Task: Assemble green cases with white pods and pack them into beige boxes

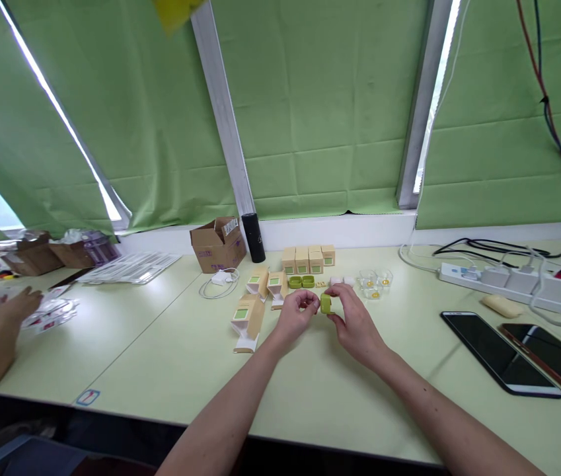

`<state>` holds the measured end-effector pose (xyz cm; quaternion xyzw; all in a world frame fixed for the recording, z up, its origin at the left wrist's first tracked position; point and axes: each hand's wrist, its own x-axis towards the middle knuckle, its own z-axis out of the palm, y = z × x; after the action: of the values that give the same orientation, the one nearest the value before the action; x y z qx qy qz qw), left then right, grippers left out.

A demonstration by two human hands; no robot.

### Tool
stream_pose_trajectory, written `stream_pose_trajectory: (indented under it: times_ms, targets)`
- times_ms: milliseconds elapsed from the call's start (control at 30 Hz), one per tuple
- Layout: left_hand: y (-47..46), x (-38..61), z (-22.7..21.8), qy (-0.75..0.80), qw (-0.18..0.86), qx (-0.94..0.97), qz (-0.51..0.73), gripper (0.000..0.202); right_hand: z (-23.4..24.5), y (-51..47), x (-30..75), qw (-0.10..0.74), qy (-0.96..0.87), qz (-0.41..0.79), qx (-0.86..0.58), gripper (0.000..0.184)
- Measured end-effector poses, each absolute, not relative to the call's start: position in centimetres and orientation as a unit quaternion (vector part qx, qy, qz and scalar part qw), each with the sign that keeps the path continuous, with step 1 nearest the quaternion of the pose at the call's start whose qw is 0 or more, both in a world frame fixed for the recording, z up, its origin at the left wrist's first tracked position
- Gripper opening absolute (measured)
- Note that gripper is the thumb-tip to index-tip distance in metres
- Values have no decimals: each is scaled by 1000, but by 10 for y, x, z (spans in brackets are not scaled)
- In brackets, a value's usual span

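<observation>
The right hand (354,322) and left hand (296,312) meet just above the table (161,344), both pinching a small green case (326,303) from opposite sides. Just behind it lie two more green cases (301,281), with open tan boxes (247,318) to the left and clear cups (376,281) to the right. A co-worker's hand (12,307) rests far left.
</observation>
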<state>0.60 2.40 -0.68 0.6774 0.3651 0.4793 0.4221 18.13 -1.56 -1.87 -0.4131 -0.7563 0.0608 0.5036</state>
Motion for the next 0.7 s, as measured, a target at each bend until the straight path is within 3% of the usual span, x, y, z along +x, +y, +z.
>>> stream_pose_trajectory:
  times_ms: [700]
  targets:
    - [27,6,-8,366,438,663,484,25,-20,-14,185,471,-762,33,-443,45]
